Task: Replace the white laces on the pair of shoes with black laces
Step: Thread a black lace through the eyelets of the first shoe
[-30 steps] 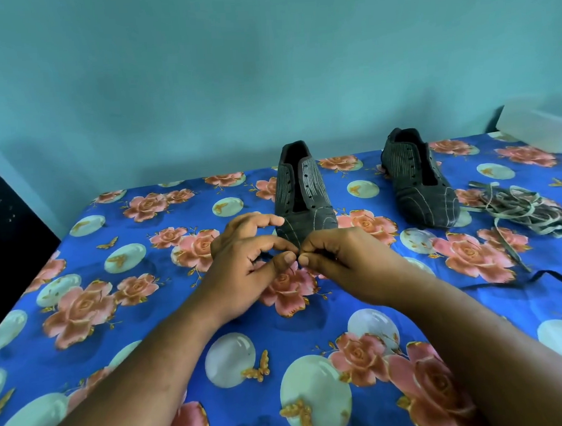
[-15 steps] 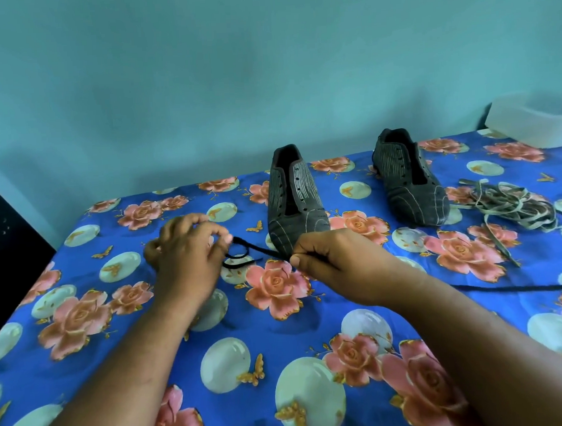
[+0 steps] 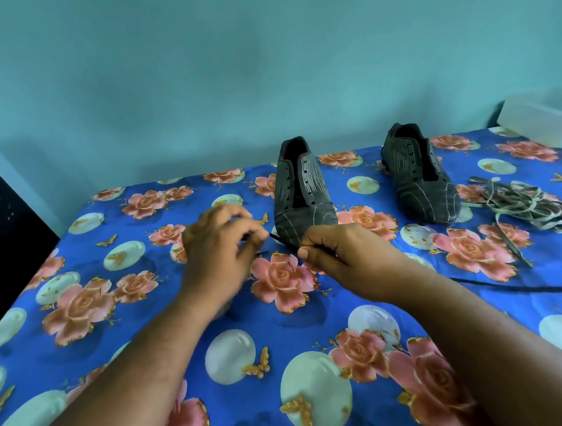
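Item: left hand [image 3: 221, 245]. We find it raised just above the worktop [image 3: 81, 272], back upward, fingers curled; its grip pinches one end of the black lace [image 3: 283, 242], though blur hides the exact fingertip contact.

Item: right hand [image 3: 337, 258]. We find it just beside the left, knuckles up, forearm reaching in from the lower right; thumb and forefinger form a narrow grip pinching the same lace.

Item: black lace. We see a short taut run between the two hands, passing in front of the toe of the near shoe [image 3: 301, 192]; the rest trails from under the right wrist toward the right edge.

Item: far shoe [image 3: 421, 176]. We note it standing well apart to the right, unlaced like the first.

Item: white laces [image 3: 526, 206]. We log them heaped just right of that shoe.
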`<control>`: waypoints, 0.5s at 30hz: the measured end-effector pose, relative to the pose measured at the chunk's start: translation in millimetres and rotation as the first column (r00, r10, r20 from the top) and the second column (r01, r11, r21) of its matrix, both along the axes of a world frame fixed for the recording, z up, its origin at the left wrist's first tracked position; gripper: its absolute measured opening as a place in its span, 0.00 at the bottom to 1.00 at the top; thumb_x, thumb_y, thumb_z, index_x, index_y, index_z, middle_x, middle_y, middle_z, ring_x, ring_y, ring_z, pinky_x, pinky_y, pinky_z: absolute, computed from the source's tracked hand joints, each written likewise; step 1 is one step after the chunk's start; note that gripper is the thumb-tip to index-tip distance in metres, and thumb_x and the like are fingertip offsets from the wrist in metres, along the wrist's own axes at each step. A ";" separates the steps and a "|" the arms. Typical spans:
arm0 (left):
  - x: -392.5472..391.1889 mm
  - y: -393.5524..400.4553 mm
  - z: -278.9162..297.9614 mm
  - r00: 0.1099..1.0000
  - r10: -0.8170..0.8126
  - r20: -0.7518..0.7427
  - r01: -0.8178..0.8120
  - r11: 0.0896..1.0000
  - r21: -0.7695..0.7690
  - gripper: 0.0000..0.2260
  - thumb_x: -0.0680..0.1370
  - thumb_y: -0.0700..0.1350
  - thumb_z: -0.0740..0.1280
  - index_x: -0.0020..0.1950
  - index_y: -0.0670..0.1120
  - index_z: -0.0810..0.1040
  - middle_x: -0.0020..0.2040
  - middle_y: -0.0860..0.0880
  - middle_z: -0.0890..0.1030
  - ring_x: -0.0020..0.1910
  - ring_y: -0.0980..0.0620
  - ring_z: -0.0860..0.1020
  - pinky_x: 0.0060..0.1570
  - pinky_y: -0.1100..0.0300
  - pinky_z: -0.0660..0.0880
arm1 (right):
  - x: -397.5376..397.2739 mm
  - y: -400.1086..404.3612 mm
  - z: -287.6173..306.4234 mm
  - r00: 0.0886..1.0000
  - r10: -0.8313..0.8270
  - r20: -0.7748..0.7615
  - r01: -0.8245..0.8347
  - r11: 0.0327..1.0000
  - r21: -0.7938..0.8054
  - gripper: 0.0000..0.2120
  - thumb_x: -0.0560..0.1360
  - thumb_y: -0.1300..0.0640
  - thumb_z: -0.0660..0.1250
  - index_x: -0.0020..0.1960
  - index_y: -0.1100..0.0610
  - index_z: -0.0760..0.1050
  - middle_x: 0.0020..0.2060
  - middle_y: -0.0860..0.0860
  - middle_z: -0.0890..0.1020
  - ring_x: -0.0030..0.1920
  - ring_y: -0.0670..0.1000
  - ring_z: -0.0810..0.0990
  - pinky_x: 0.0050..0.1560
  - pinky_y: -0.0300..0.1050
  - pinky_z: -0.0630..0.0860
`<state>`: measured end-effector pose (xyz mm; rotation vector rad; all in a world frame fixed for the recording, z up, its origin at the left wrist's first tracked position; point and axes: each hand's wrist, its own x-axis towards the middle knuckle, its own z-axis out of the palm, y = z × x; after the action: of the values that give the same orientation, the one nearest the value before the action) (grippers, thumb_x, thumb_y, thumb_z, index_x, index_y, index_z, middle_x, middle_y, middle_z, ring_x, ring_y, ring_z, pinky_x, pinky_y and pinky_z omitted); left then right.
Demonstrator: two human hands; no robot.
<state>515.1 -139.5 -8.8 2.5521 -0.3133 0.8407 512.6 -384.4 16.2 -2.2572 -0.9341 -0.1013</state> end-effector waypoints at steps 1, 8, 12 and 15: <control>7.4 11.8 -3.1 0.991 0.117 -0.057 -0.121 0.991 -0.060 0.13 0.77 0.60 0.63 0.45 0.55 0.83 0.54 0.51 0.81 0.58 0.44 0.77 0.56 0.44 0.72 | -0.5 0.0 0.8 1.000 0.004 -0.003 -0.004 1.000 0.005 0.13 0.83 0.51 0.64 0.40 0.44 0.68 0.31 0.41 0.73 0.33 0.47 0.72 0.36 0.50 0.72; 10.7 26.6 0.4 0.924 0.333 -0.185 -0.350 0.935 -0.064 0.15 0.80 0.61 0.63 0.53 0.53 0.84 0.57 0.50 0.81 0.63 0.41 0.73 0.60 0.44 0.67 | -3.8 0.2 6.0 1.000 0.008 -0.007 -0.008 0.999 0.037 0.12 0.84 0.51 0.63 0.41 0.46 0.70 0.33 0.44 0.78 0.35 0.49 0.75 0.37 0.49 0.73; -8.8 -6.3 9.4 0.989 -0.148 0.005 0.148 0.984 -0.100 0.21 0.81 0.63 0.60 0.65 0.53 0.81 0.64 0.52 0.78 0.67 0.50 0.73 0.66 0.46 0.68 | -1.1 -1.5 5.2 1.000 -0.019 -0.001 0.019 1.000 0.024 0.13 0.83 0.51 0.64 0.40 0.43 0.69 0.32 0.42 0.76 0.34 0.46 0.75 0.35 0.45 0.71; -16.1 -23.2 4.9 0.940 -0.337 -0.052 0.335 0.941 -0.040 0.17 0.82 0.63 0.60 0.54 0.55 0.83 0.62 0.57 0.77 0.67 0.52 0.72 0.64 0.42 0.68 | -0.5 -1.6 3.6 1.000 -0.018 0.011 0.018 1.000 0.012 0.11 0.83 0.51 0.65 0.42 0.44 0.71 0.32 0.43 0.76 0.34 0.46 0.75 0.35 0.43 0.70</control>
<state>499.1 -162.7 -3.9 2.3925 -0.6892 0.6339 512.1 -386.0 19.8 -2.2569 -0.9173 -0.1272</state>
